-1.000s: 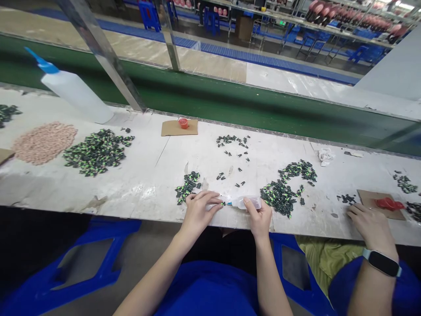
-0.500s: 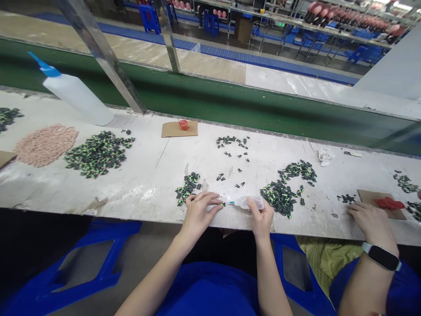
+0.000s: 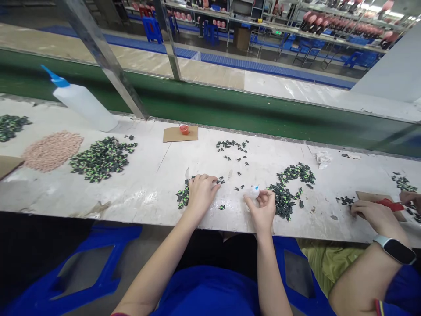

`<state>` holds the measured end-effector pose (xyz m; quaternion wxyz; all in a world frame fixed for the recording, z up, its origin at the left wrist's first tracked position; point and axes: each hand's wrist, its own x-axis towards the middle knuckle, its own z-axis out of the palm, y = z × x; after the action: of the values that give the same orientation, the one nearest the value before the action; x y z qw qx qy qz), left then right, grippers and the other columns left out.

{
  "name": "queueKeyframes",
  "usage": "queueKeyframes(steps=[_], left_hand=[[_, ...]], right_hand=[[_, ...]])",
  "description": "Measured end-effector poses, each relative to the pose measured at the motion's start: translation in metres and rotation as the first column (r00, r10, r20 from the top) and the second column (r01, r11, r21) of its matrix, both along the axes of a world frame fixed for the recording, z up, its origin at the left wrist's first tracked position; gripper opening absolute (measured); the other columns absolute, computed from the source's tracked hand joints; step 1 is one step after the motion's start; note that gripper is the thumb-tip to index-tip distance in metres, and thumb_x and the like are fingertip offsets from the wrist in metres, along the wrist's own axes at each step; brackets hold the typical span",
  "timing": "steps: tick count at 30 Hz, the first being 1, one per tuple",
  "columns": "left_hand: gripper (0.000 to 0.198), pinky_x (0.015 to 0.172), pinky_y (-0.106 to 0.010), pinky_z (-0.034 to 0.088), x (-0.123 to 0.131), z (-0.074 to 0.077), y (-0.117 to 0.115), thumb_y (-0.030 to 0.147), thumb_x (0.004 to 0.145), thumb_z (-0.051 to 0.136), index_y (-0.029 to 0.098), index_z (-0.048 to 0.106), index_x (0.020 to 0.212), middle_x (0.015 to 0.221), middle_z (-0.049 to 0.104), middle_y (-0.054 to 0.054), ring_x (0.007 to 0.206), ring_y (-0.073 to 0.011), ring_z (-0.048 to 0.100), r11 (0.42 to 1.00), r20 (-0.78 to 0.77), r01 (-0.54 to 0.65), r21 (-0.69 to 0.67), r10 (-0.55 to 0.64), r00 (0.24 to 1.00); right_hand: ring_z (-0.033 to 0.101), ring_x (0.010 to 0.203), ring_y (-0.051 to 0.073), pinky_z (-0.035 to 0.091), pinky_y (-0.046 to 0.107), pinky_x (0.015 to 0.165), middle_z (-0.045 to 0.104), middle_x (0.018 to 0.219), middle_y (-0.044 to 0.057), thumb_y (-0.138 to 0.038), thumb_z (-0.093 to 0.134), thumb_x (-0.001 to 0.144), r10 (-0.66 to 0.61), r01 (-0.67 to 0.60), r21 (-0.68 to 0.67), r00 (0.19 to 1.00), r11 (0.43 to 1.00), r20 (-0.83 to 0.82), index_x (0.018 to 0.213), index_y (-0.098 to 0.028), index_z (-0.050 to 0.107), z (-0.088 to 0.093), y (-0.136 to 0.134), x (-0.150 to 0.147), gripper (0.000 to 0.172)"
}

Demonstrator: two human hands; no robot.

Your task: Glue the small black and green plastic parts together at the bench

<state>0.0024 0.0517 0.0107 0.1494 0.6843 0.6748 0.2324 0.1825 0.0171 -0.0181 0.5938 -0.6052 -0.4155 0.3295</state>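
My left hand (image 3: 201,192) rests knuckles-up on a small pile of black-and-green parts (image 3: 183,197) near the bench's front edge, fingers curled over them. My right hand (image 3: 263,206) grips a small clear squeeze bottle with a blue tip (image 3: 254,191), its nozzle pointing up and towards me. One black-and-green part (image 3: 222,207) lies loose on the bench between my hands. A larger heap of the same parts (image 3: 285,195) lies just right of my right hand.
A big white squeeze bottle (image 3: 82,102) leans at the back left, by a pink pile (image 3: 52,150) and a black-green pile (image 3: 101,158). A red cap sits on cardboard (image 3: 180,133). A co-worker's hand (image 3: 375,216) with a watch works at the right. A green conveyor (image 3: 230,105) runs behind.
My left hand let go of the part at the nozzle and moved up onto the small pile. My right hand turned the small bottle from lying sideways to nozzle-up.
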Motion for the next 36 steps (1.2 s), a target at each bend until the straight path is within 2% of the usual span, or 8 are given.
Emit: queueKeyframes(steps=[3,5,8,12,15,24,28,36], left_hand=[[0.014,0.077,-0.043,0.039,0.003,-0.002,0.004,0.020,0.086,0.057,0.020,0.070,0.084,0.091,0.070,-0.012,0.092,-0.0323,0.058,1.000,-0.038,0.030,0.007,-0.030,0.999],[0.016,0.077,-0.042,0.039,0.002,-0.002,0.002,0.019,0.087,0.054,0.020,0.068,0.081,0.089,0.069,-0.010,0.091,-0.0302,0.057,0.997,-0.004,0.072,0.008,-0.072,0.997],[0.017,0.082,-0.041,0.039,0.003,0.003,-0.009,0.020,0.090,0.052,0.021,0.066,0.081,0.089,0.070,-0.006,0.091,-0.0261,0.059,0.980,0.141,0.198,-0.016,-0.194,0.971],[0.016,0.082,-0.035,0.043,0.008,0.011,-0.029,0.024,0.090,0.051,0.022,0.066,0.083,0.088,0.071,-0.003,0.089,-0.0219,0.062,0.922,0.393,0.385,-0.031,-0.343,0.853],[0.017,0.080,-0.032,0.046,0.008,0.013,-0.039,0.026,0.090,0.051,0.021,0.066,0.084,0.087,0.071,-0.004,0.087,-0.0201,0.063,0.905,0.501,0.425,-0.006,-0.365,0.785],[0.013,0.088,-0.042,0.045,-0.006,-0.019,-0.057,0.022,0.083,0.064,0.025,0.069,0.094,0.107,0.067,-0.006,0.106,-0.0273,0.057,0.978,0.212,0.206,0.036,-0.209,0.955],[0.012,0.090,-0.042,0.048,-0.002,-0.024,-0.058,0.016,0.084,0.059,0.024,0.068,0.085,0.101,0.068,-0.005,0.102,-0.0247,0.057,0.976,0.285,0.187,0.110,-0.211,0.935],[0.012,0.080,-0.034,0.055,0.002,-0.011,-0.062,0.023,0.086,0.057,0.022,0.068,0.089,0.088,0.069,-0.004,0.086,-0.0200,0.066,0.987,0.525,0.157,0.046,-0.157,0.836]], right_hand=[[0.062,0.103,0.022,0.053,0.039,0.087,0.062,0.110,0.011,-0.030,0.078,0.063,-0.038,0.031,0.059,0.992,0.998,0.124,0.100,-0.022,0.045,0.003,-0.007,-0.002,0.050],[0.055,0.114,0.025,0.054,0.039,0.083,0.055,0.123,0.015,-0.031,0.078,0.065,-0.150,0.115,0.138,0.949,0.984,0.278,0.108,-0.020,0.049,0.007,-0.018,-0.004,0.053],[0.057,0.106,0.026,0.055,0.035,0.071,0.059,0.116,0.015,-0.031,0.076,0.070,-0.239,0.157,0.220,0.873,0.963,0.424,0.108,-0.019,0.057,0.013,-0.035,-0.012,0.044],[0.065,0.076,0.019,0.056,0.033,0.067,0.068,0.089,0.007,-0.032,0.068,0.082,0.099,-0.114,0.043,0.961,0.993,0.257,0.096,-0.020,0.067,0.015,-0.048,-0.025,0.019],[0.067,0.079,0.020,0.057,0.033,0.072,0.071,0.086,0.006,-0.033,0.063,0.085,0.222,-0.221,-0.017,0.970,0.975,0.102,0.091,-0.020,0.071,0.014,-0.048,-0.030,0.016],[0.068,0.075,0.019,0.057,0.030,0.067,0.073,0.081,0.006,-0.037,0.065,0.081,0.207,-0.198,-0.109,0.975,0.974,0.078,0.082,-0.018,0.072,0.010,-0.044,-0.032,0.020],[0.071,0.079,0.021,0.060,0.032,0.070,0.075,0.088,0.006,-0.036,0.067,0.079,0.234,-0.233,-0.116,0.972,0.966,-0.007,0.084,-0.019,0.075,0.008,-0.046,-0.038,0.019],[0.073,0.076,0.024,0.062,0.038,0.074,0.077,0.082,0.006,-0.036,0.073,0.073,0.180,-0.205,-0.130,0.967,0.970,-0.182,0.081,-0.019,0.077,0.012,-0.045,-0.041,0.019]])
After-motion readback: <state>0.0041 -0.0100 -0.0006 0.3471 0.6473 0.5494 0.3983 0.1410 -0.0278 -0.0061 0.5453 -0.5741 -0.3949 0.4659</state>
